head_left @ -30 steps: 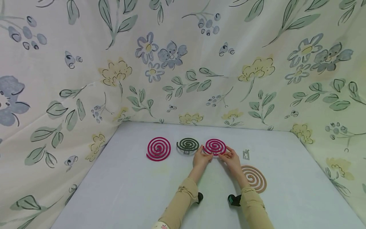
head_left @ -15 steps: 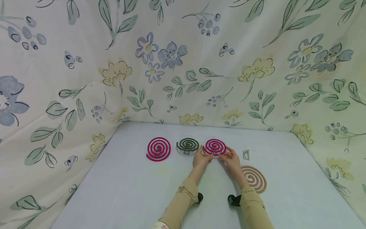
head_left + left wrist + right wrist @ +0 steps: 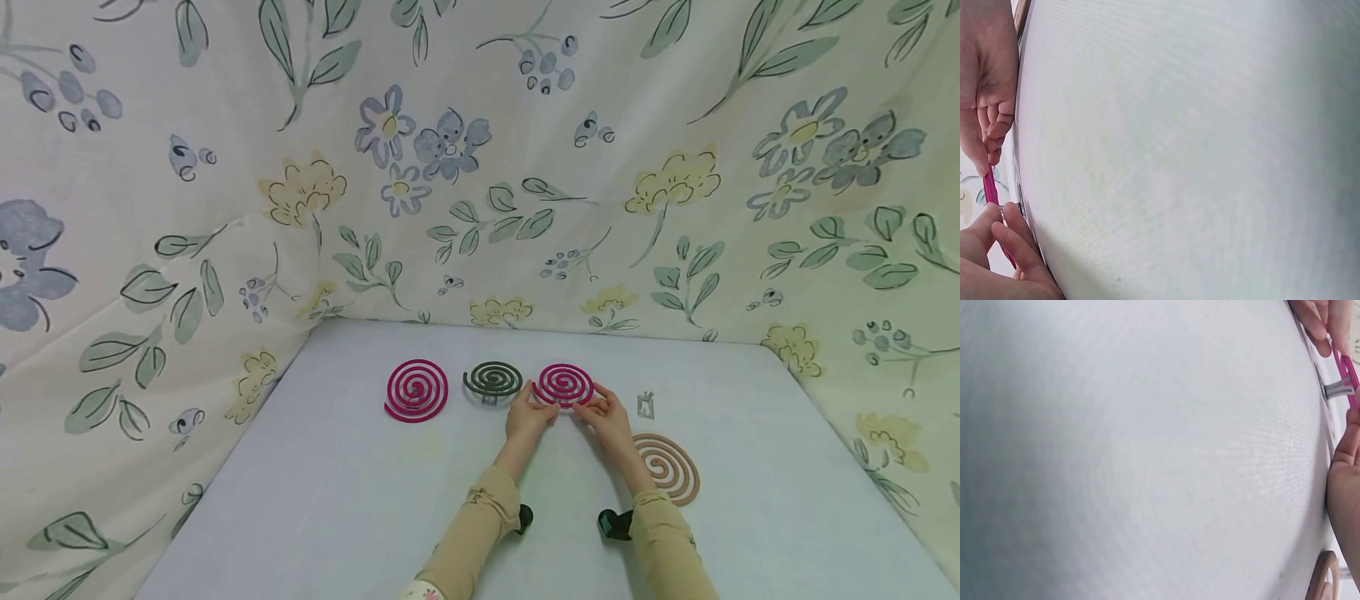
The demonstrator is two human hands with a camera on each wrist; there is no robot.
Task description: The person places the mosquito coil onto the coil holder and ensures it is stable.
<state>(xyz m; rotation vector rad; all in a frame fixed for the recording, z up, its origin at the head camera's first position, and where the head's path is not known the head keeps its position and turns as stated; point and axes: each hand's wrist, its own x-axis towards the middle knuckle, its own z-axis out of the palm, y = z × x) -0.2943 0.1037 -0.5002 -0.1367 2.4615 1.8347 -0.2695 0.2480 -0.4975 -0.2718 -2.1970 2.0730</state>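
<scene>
Both hands are at a pink mosquito coil [image 3: 564, 384] at the back of the table. My left hand [image 3: 529, 415] pinches its near left edge. My right hand [image 3: 609, 418] holds its near right edge between thumb and fingers. The right wrist view has a small metal stand [image 3: 1338, 389] beneath the pink coil, which sits raised above the tabletop. Whether the coil is fixed on that stand cannot be told. Just left of my left hand, a dark green coil [image 3: 492, 378] rests tilted on its own metal stand [image 3: 489, 400].
Further left, another pink coil [image 3: 416, 391] sits over a metal stand. To the right are a bare metal stand [image 3: 646, 406] and a tan coil [image 3: 667, 471], partly hidden by the right forearm. A floral cloth [image 3: 487, 192] hangs behind the white table [image 3: 360, 517].
</scene>
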